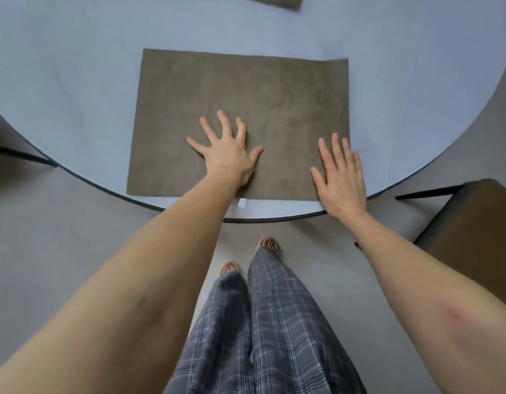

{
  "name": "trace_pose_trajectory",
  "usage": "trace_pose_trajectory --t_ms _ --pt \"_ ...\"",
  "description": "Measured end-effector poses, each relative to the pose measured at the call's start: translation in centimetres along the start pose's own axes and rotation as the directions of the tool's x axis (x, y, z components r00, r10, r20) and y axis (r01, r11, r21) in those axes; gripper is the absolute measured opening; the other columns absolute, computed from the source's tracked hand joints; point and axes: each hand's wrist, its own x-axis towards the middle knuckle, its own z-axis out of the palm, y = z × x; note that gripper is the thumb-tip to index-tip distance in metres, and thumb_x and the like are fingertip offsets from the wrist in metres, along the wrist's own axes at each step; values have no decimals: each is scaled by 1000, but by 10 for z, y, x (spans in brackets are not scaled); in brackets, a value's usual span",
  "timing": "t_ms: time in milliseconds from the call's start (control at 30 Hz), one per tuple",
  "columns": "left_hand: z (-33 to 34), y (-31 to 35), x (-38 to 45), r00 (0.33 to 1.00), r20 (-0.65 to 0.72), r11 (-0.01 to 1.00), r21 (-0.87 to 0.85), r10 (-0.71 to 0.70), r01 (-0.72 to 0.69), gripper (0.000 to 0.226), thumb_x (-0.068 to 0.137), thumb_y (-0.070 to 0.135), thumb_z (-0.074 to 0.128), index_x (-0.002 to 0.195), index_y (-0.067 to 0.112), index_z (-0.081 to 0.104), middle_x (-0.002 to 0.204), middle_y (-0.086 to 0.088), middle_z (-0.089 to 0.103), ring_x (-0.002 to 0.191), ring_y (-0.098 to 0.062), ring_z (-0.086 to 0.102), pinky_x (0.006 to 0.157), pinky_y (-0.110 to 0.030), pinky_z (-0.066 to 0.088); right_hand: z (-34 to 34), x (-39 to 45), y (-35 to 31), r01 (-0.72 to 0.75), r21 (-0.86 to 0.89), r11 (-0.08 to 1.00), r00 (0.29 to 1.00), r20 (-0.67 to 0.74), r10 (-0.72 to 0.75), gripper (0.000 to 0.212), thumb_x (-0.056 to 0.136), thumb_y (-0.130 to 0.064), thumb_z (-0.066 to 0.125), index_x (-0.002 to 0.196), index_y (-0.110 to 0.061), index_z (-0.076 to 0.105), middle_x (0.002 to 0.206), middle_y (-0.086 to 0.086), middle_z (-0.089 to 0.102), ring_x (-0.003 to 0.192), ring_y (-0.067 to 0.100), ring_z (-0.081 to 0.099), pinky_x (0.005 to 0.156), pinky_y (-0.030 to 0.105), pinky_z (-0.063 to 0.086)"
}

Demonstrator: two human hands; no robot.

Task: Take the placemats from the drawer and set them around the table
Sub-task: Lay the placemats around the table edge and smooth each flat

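Note:
A brown rectangular placemat point(240, 89) lies flat on the round pale blue table point(75, 75), its near edge close to the table's rim. My left hand point(227, 152) rests palm down on the mat's near middle, fingers spread. My right hand point(341, 176) lies flat over the mat's near right corner, fingers apart, partly on the bare table. A second brown placemat point(274, 0) shows at the far edge of the table, cut off by the frame's top.
A brown-seated chair point(473, 231) stands at the right, close to the table's rim. A dark chair frame point(21, 156) pokes in at the left. My legs in plaid trousers point(263, 322) stand on the grey floor below the table's edge.

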Motion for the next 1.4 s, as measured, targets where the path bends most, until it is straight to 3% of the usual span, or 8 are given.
trace_pose_trajectory --t_ms 133,267,533,767,967,1067,1233,1400 --pt "-16 7 8 1000 -21 991 137 3 0 72 95 61 32 148 15 20 155 -21 15 137 -55 20 107 -71 11 0 -9 4 -98 1 995 995 -20 98 58 102 -44 20 153 -22 8 162 5 1 149 23 -1 121 40 -3" --pt "-48 20 29 996 -30 966 248 79 -69 62 96 52 40 141 9 36 140 -18 40 126 -40 46 110 -67 17 -19 14 -14 -165 89 982 976 -131 176 57 103 -38 25 153 -13 13 161 9 4 149 22 0 121 38 -3" --pt "-50 6 97 960 -84 963 7 268 -269 71 98 57 27 155 27 -1 162 -5 -11 148 -32 -14 117 -59 1 -41 126 -45 -2 47 999 993 -114 7 59 101 -35 31 153 -14 12 161 10 2 149 23 -1 121 40 -5" --pt "-32 2 112 961 -90 965 55 261 -257 70 97 58 22 155 26 -1 162 -6 -8 148 -33 -8 119 -54 -2 -27 177 -35 272 6 962 962 10 -272 59 101 -47 23 153 -25 7 162 0 0 149 15 -3 121 37 -3" --pt "-43 7 117 961 -106 963 116 254 -242 66 97 57 27 153 24 16 159 -11 11 144 -38 13 115 -57 14 -33 188 3 -188 101 977 981 -35 193 63 101 -44 22 153 -13 5 162 7 -1 149 20 -3 122 39 -2" --pt "-42 6 118 955 -150 964 118 255 -238 63 97 56 29 151 25 21 157 -10 19 141 -36 20 115 -55 17 -38 181 -21 -266 164 950 958 -65 279 65 102 -37 27 152 -4 2 161 13 -4 149 23 -4 122 38 -3" --pt "-47 -12 128 892 -196 913 117 407 -390 58 101 47 27 154 29 14 160 -2 17 146 -29 15 118 -53 5 -22 140 -98 -2 282 959 995 -93 30 62 101 -27 33 152 -5 7 161 11 1 149 21 -1 121 33 -4" --pt "-34 -54 130 902 -158 916 91 402 -392 61 101 52 20 155 30 2 163 6 -4 150 -23 -7 119 -49 -6 -1 122 -113 34 98 995 994 -102 -24 63 96 -38 17 151 -8 19 160 9 15 148 21 13 121 37 5"
